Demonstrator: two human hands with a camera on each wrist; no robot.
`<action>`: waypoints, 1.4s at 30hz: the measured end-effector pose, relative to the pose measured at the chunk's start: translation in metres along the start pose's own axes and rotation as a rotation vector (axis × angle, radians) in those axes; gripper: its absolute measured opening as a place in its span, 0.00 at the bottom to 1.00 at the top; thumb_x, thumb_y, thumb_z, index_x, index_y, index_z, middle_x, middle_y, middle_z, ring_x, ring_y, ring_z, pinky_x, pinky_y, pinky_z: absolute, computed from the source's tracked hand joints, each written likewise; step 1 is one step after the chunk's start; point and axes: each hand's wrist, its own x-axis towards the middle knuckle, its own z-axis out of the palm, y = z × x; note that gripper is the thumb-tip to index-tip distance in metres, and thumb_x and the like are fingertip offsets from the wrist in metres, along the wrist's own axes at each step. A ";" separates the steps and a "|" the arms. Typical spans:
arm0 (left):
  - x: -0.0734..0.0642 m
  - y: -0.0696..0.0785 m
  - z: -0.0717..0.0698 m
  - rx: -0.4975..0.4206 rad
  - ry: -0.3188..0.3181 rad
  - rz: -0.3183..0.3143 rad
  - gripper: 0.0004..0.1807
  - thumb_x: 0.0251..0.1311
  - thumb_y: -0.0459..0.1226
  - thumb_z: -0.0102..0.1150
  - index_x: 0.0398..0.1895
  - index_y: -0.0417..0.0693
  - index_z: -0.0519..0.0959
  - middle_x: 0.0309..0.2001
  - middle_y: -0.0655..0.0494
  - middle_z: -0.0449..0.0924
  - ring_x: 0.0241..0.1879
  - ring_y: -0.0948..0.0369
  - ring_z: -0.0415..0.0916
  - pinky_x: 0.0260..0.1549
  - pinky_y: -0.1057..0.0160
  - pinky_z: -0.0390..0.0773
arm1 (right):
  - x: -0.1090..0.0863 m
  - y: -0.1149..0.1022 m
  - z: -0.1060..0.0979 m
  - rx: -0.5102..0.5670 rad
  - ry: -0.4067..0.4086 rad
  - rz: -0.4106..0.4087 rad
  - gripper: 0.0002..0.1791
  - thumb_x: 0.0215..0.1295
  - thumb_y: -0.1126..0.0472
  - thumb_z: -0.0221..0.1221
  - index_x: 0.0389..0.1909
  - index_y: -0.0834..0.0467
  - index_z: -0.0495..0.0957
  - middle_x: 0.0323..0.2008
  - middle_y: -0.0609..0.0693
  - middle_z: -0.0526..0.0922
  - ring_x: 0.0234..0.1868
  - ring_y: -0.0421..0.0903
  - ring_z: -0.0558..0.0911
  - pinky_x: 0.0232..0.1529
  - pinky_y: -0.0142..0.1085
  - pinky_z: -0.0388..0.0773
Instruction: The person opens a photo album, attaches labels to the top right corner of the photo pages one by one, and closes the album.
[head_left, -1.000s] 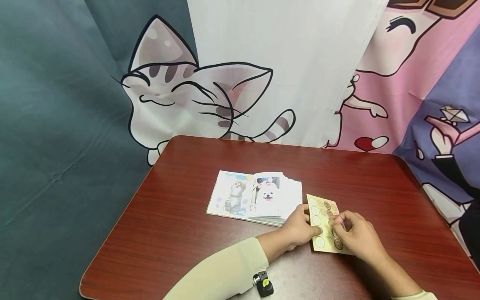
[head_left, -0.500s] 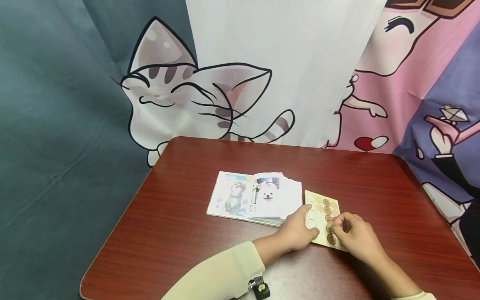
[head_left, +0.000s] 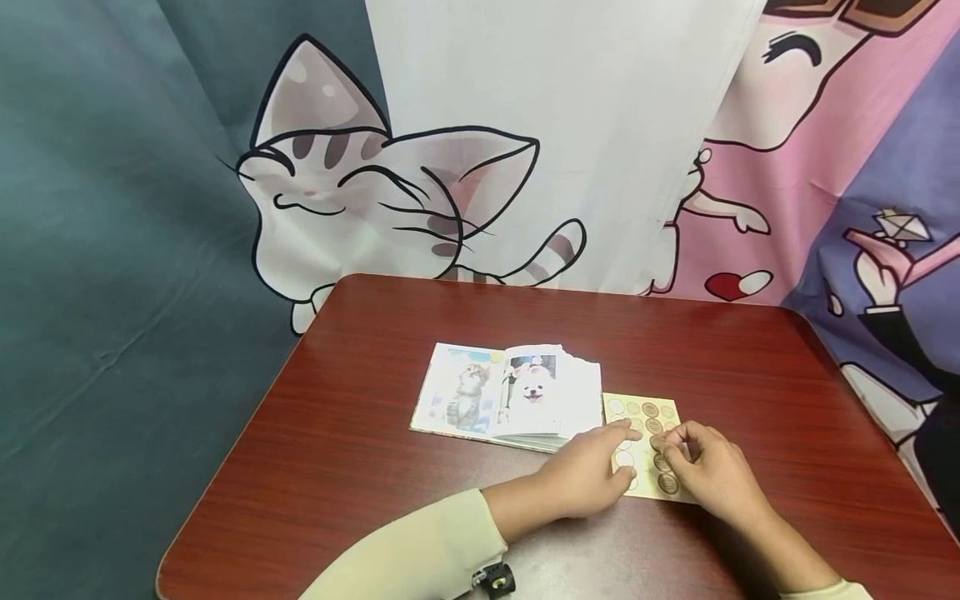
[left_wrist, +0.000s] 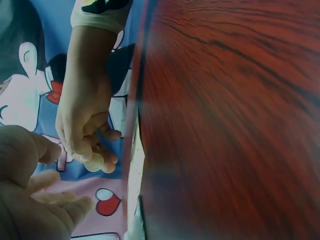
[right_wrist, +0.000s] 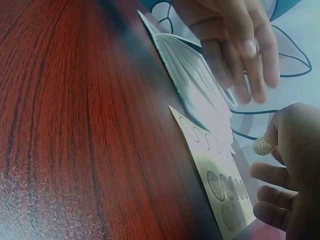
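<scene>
Between finger and thumb, my right hand [head_left: 716, 471] pinches a small round gold sticker [right_wrist: 262, 146] with printed lettering. It is held just over a pale gold sticker sheet [head_left: 645, 477], which lies on the table and carries rows of round stickers and several bare circles. My left hand [head_left: 588, 473] hovers over the sheet's left side, fingers relaxed and holding nothing. In the right wrist view, the left hand's fingers [right_wrist: 240, 45] hang apart from the sheet, near the open book [head_left: 459, 396]. The book shows a kitten picture on its left page and a white dog on the right.
The reddish-brown wooden table [head_left: 330, 467] has rounded corners. The book's right edge adjoins the sheet, and its right-hand pages look torn along the top. Behind the table hangs a cloth backdrop [head_left: 480, 83] with cartoon animals.
The sheet, earlier held raised in my left hand, now lies flat on the table. My left hand has let go of it. The right hand stays nearly in place, still pinching.
</scene>
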 end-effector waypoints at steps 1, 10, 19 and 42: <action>-0.002 0.000 -0.003 0.039 -0.006 0.029 0.25 0.70 0.44 0.60 0.69 0.54 0.73 0.73 0.58 0.68 0.68 0.67 0.68 0.66 0.69 0.65 | 0.000 0.000 0.000 0.002 -0.003 0.004 0.09 0.65 0.55 0.68 0.28 0.46 0.78 0.24 0.44 0.73 0.26 0.40 0.70 0.26 0.35 0.65; -0.017 -0.015 -0.031 0.236 -0.021 0.187 0.27 0.75 0.51 0.53 0.71 0.51 0.72 0.75 0.56 0.65 0.76 0.60 0.57 0.74 0.59 0.54 | 0.003 -0.001 0.002 0.009 -0.001 0.016 0.08 0.66 0.56 0.68 0.30 0.47 0.78 0.23 0.45 0.73 0.25 0.40 0.72 0.28 0.36 0.68; -0.036 -0.042 -0.055 0.254 -0.076 0.142 0.34 0.76 0.58 0.46 0.78 0.52 0.64 0.80 0.52 0.52 0.80 0.53 0.42 0.76 0.49 0.47 | 0.006 -0.009 0.008 0.036 -0.013 0.025 0.05 0.65 0.58 0.67 0.32 0.49 0.80 0.27 0.46 0.75 0.25 0.39 0.71 0.27 0.36 0.67; -0.057 -0.080 -0.050 0.312 -0.295 -0.013 0.46 0.71 0.68 0.39 0.84 0.58 0.44 0.83 0.53 0.35 0.80 0.49 0.26 0.76 0.43 0.36 | 0.009 -0.011 0.008 0.051 -0.036 0.061 0.04 0.67 0.59 0.64 0.33 0.48 0.80 0.33 0.48 0.80 0.25 0.40 0.75 0.31 0.38 0.71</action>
